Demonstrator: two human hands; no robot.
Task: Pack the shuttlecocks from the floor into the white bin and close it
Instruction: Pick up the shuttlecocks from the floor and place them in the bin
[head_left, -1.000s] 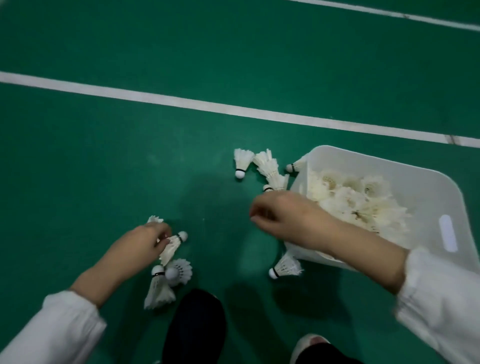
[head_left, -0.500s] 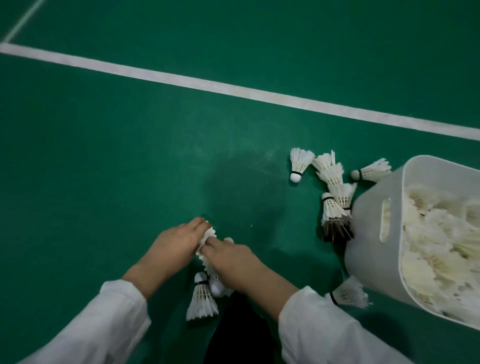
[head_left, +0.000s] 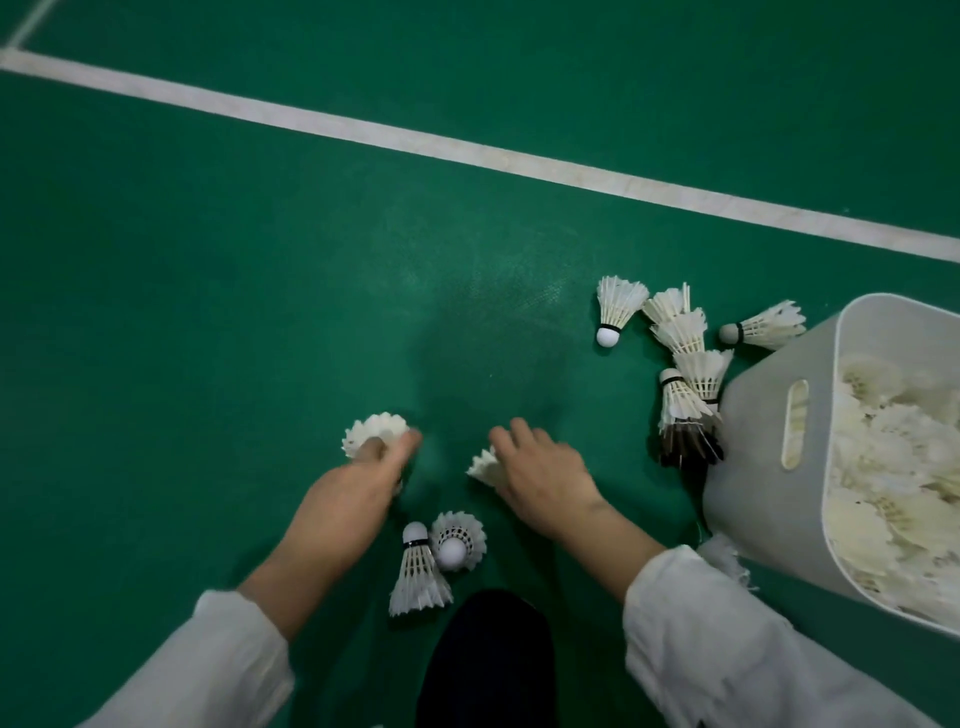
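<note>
With open floor (head_left: 249, 322) ahead, a shuttlecock (head_left: 375, 431), skirt away, was gripped by the left hand (head_left: 353, 491); another shuttlecock (head_left: 481, 466), skirt leftward, by the right hand (head_left: 543, 480).

Head-worn view, steeply down, near floor (head_left: 208, 312)

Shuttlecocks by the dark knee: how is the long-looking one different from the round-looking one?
The long-looking white feather shuttlecock lies on its side, cork pointing away from the person; the round-looking white feather shuttlecock aims its cork up at the camera. The long one shows its feather cone side-on; the round one shows a ring of feathers around its cork. Both are white, side by side on the green floor.
</note>
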